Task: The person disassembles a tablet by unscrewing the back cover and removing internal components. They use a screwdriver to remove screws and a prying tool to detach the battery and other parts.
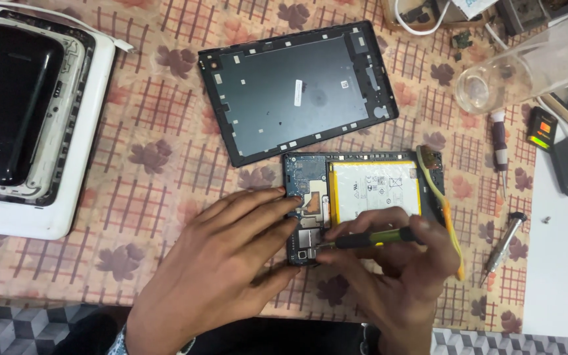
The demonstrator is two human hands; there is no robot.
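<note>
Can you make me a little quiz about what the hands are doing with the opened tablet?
1. True or false: the right hand holds a screwdriver with its tip on the opened tablet.
2. What lies just above the opened tablet? A) a dark back cover B) a spoon C) a book
3. Fill in: the left hand rests on the tablet's ____ side.

Key:
1. True.
2. A, the dark back cover.
3. Left, beside the pale battery.
</note>
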